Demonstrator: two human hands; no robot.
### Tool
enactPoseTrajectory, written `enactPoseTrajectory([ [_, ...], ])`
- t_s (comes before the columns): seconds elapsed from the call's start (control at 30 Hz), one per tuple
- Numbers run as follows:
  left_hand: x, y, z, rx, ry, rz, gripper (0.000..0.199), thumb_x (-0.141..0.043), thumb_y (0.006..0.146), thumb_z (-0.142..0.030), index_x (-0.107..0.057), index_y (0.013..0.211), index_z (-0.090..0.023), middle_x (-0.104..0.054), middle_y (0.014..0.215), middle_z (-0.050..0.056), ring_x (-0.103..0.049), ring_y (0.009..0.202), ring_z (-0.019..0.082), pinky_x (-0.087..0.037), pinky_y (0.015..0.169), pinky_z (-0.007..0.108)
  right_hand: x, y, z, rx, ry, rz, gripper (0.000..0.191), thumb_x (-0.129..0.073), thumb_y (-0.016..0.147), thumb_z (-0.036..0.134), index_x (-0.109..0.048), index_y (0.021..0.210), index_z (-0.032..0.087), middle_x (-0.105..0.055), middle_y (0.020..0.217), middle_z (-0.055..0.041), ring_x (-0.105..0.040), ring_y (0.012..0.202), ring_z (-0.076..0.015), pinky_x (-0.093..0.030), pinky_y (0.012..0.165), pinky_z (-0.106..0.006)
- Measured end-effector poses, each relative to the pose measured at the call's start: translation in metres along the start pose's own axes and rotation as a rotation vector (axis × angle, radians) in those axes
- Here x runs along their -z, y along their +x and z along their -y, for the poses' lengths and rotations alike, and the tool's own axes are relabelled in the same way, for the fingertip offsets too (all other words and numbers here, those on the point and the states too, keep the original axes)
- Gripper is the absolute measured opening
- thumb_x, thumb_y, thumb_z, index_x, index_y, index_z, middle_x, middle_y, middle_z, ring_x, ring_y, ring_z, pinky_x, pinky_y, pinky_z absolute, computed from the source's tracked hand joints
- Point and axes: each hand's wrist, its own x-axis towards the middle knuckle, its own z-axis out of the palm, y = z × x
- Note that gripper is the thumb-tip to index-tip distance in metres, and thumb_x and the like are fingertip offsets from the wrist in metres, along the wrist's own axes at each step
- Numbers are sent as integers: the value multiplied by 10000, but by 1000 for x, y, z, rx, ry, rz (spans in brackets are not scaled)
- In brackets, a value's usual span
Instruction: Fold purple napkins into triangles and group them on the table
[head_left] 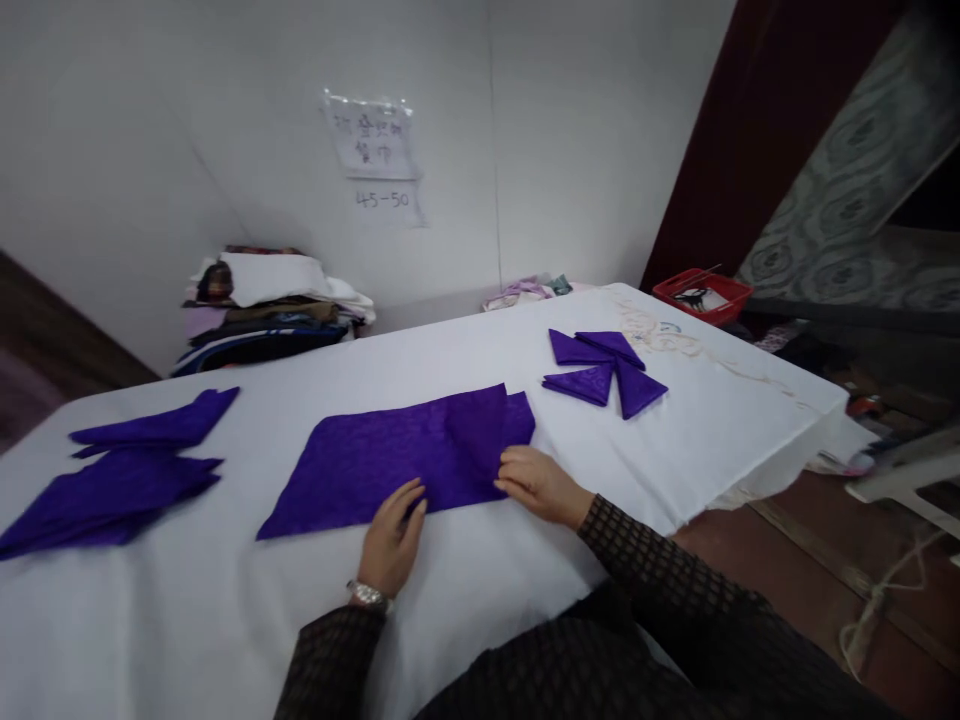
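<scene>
A purple cloth napkin (375, 450) lies in front of me on the white-covered table, folded into a long band. At its right end a flap (480, 425) is turned over, with part of the layer below showing past it. My right hand (541, 485) pinches the near corner of that flap between thumb and fingers. On the napkin's near edge, around the middle, rest the fingertips of my left hand (391, 535), its thumb and fingers apart. A wristwatch (369, 596) is on my left wrist.
Several purple folded triangles (589, 385) lie in a pinwheel at the back right. More purple napkins (120, 495) are heaped at the left. Behind stand piled clothes (277, 300) and a red basket (705, 295). A paper sign (379, 150) hangs on the wall.
</scene>
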Motion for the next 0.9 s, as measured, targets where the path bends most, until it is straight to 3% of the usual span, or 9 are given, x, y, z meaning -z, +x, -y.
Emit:
enactPoseTrajectory([
  [0.17,-8,-13,-28,370,-505,21,570,-420,847,-564,-480,1273,-190,-552,1298,118,-588,1089,236,-513,860,363,-26,-1,34,288,50,359,237,-412,932,250,-619,839,183,-615,816,-44,-537,815,-153,-404,766,-263],
  [0.3,-7,-12,-43,599,-808,-89,662,-556,800,-538,-362,1354,-233,-501,1356,120,-580,1112,235,-532,800,320,-36,-4,42,322,-53,431,243,-425,926,258,-611,786,185,-613,788,-38,-533,802,-158,-395,767,-277],
  [0.43,-8,-2,-47,791,-1043,-189,538,-703,718,-424,-529,1188,-227,-661,1138,84,-645,990,218,-529,811,328,-36,-7,48,339,-52,452,249,-402,935,266,-597,800,191,-604,791,-32,-536,804,-155,-397,767,-282],
  [0.53,-10,2,-43,828,-1192,-254,360,-744,663,-282,-631,984,-166,-721,958,79,-665,930,218,-516,852,341,-36,-9,51,325,-10,459,238,-396,939,262,-592,826,190,-613,814,-35,-550,821,-154,-401,782,-281],
  [0.63,-6,-1,-41,799,-1265,-315,338,-749,619,-196,-656,940,-149,-735,894,68,-668,928,222,-499,894,359,-34,-11,48,224,10,453,201,-445,923,307,-601,926,180,-643,917,-58,-573,885,-175,-405,806,-302],
  [0.77,10,-11,-45,759,-1286,-374,390,-749,629,-197,-655,1006,-154,-725,982,68,-663,949,217,-493,911,372,-27,-9,37,65,-54,447,378,-558,852,375,-560,1163,160,-649,1067,-107,-578,985,-235,-402,847,-351],
  [0.9,25,-23,-54,731,-1243,-372,451,-759,639,-215,-643,1073,-167,-700,1074,75,-650,983,228,-505,898,391,-18,-5,25,-79,-196,418,437,-545,826,239,-525,1255,163,-629,1161,-130,-572,1019,-260,-396,866,-387],
])
